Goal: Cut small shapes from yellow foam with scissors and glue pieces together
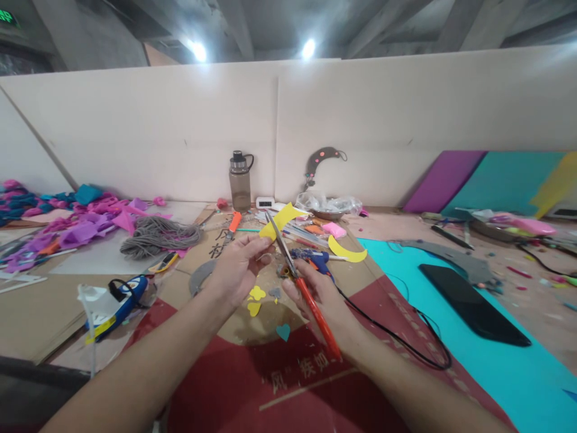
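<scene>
My left hand (241, 264) pinches a piece of yellow felt or foam sheet (285, 216) between thumb and fingers, above the cardboard. In my right hand (322, 291) is a pair of scissors (311, 304) with red handles, its blades pointing up and away beside the yellow sheet. Whether the blades touch the sheet I cannot tell. Below the hands lie small yellow cut shapes (255, 308) and a teal heart (283, 332). Right of the blades rests a yellow crescent (347, 251), near a blue glue gun (319, 261) partly hidden by my right hand.
A water bottle (240, 183) and a small digital clock (265, 202) stand by the back panel. Grey cord (160, 236) and purple scraps (90, 231) lie left. On the right, a black phone (473, 304) lies on a turquoise sheet (509, 379); a black cable (401, 349) runs nearby.
</scene>
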A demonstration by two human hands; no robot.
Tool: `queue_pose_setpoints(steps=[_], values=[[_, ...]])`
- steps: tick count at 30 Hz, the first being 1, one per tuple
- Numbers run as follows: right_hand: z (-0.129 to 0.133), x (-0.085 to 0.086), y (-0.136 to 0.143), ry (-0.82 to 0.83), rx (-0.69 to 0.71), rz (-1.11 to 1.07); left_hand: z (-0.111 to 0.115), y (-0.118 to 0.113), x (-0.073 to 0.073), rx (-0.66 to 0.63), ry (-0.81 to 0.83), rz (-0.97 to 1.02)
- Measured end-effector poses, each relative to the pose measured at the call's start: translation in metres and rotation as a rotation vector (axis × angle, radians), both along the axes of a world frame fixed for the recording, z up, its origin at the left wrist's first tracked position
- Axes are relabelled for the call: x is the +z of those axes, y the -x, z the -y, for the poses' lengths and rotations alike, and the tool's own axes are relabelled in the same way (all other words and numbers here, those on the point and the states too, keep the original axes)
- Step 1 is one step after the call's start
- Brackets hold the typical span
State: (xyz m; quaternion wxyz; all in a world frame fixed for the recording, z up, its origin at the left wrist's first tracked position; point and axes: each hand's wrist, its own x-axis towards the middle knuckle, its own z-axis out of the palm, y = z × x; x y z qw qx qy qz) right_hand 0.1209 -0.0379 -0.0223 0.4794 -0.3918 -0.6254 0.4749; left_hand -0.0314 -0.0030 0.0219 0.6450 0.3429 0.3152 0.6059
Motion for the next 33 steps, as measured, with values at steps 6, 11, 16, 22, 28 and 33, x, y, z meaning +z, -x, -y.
queue_pose_setpoints(steps=[6, 11, 16, 22, 28, 33], values=[[-0.002, 0.005, -0.005, -0.084, 0.021, 0.154, -0.001, 0.004, 0.005, -0.065, -0.01, -0.072], [-0.002, 0.007, -0.004, -0.045, 0.041, 0.184, -0.004, 0.009, 0.006, -0.097, -0.009, -0.116], [-0.001, 0.009, -0.005, -0.046, 0.055, 0.219, -0.006, 0.016, 0.008, -0.123, -0.008, -0.194], [-0.002, 0.013, -0.01, -0.073, 0.08, 0.275, -0.009, 0.024, 0.011, -0.157, -0.007, -0.307], [-0.003, 0.017, -0.011, -0.056, 0.116, 0.285, -0.01, 0.028, 0.014, -0.161, 0.02, -0.347], [-0.003, 0.014, -0.011, -0.057, 0.124, 0.281, -0.011, 0.026, 0.009, -0.184, 0.008, -0.302]])
